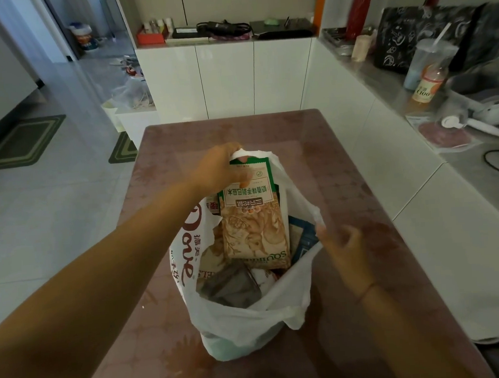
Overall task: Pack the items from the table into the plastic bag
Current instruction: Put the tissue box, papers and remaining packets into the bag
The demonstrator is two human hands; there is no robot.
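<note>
A white plastic bag [244, 328] with red lettering stands open on the pinkish table [356, 160]. My left hand [221, 168] grips the top edge of a green and tan snack packet [254, 226], which stands upright inside the bag's mouth, together with the bag's far rim. My right hand [347, 250] pinches the bag's right rim and holds it open. Inside the bag lie a dark grey pouch [233, 286], a blue packet [304, 238] and other packets, partly hidden.
White cabinets [228, 77] stand beyond the table's far edge. A counter [381, 75] on the right carries a bottle [430, 82], a cup with a straw [432, 60] and a dark patterned bag [419, 35]. Green mats [23, 143] lie on the tiled floor at left.
</note>
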